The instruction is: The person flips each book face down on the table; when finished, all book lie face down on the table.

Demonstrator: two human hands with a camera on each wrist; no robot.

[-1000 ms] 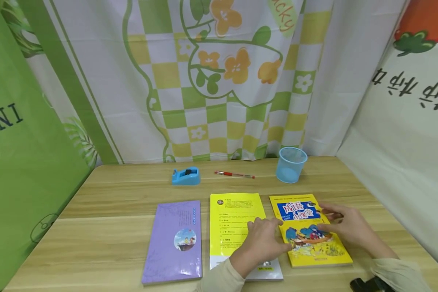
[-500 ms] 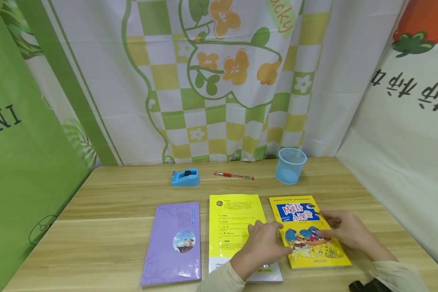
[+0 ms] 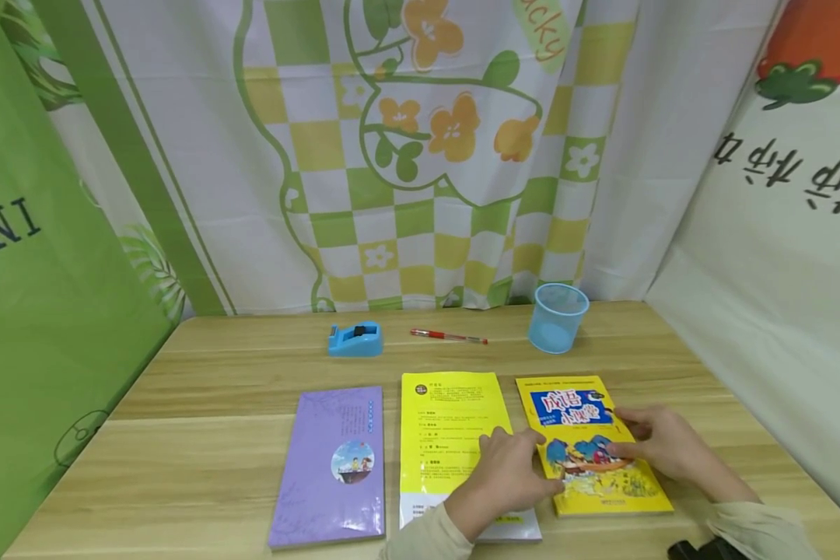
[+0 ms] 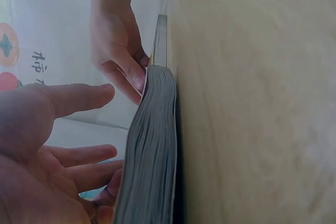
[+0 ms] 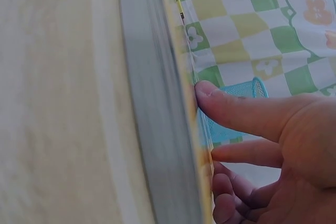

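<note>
In the head view, three books lie in a row. The right one is a yellow storybook [image 3: 595, 486] with a blue title panel and a cartoon boat. My right hand [image 3: 672, 451] rests on its right side; in the right wrist view the thumb [image 5: 226, 103] and forefinger touch the cover. My left hand [image 3: 507, 474] reaches over the lower part of the middle book [image 3: 448, 420], yellow and white with printed text. Its fingertips and thumb overlap the left edge of the storybook. In the left wrist view, that thumb [image 4: 79, 98] is straight and apart from the page edges [image 4: 149, 145].
A purple book [image 3: 332, 482] lies at the left. Behind the row are a blue tape dispenser [image 3: 355, 340], a red pen [image 3: 448, 336] and a blue mesh cup [image 3: 558, 317]. Printed curtains [image 3: 434, 257] enclose the table, and a black object [image 3: 703, 549] sits at the front right.
My right hand has slid slightly toward the front along the storybook's right side. The left hand and the books have hardly moved.
</note>
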